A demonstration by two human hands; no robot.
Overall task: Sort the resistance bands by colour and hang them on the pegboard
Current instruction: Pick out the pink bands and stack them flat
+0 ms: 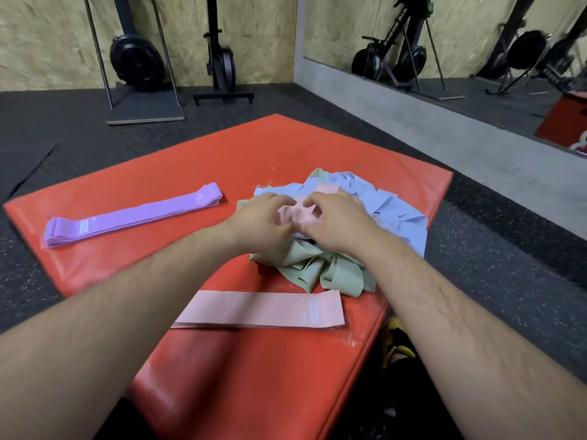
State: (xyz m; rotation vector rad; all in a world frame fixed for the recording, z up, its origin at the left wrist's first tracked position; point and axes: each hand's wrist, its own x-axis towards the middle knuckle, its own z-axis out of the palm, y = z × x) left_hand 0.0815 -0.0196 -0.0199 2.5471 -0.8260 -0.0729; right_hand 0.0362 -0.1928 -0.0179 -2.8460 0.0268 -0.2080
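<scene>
Far L on the red mat (222, 154): the purple stack (133, 215), bands laid flat & squared up. Its long axis runs from near-L up toward far-R. It lies well apart from both hands.

Near edge, centre: the pink stack (260, 309), flat, long axis approx. L-to-R across the view. It sits just below the forearms and closer to the body than the pile.

Left hand (263, 217): on top of the mixed pile, fingers curled down, gripping the L side of a crumpled pink band (297, 214).

Right hand (336, 217): thumb & fingertips pinch the R side of the same band. So the band sits btwn the 2 hands, bunched up, no clear long axis yet. Both hands are equally near it, neither is free.

Under & around it: green bands (330, 271) spill out toward the near side, and blue bands (390, 204) spread to the far side & R. All are tangled, touching each other.

What the next move turns on, I'd judge: the pink stack lies straight back toward the body from the hands, near-L of the pile. So the band prob. needs lifting clear of the green, flattening, then pulling back w/ its length turned L-to-R to match.

No box, bin or tray in view. Everything lies loose on the mat. The pegboard isn't in view.
</scene>
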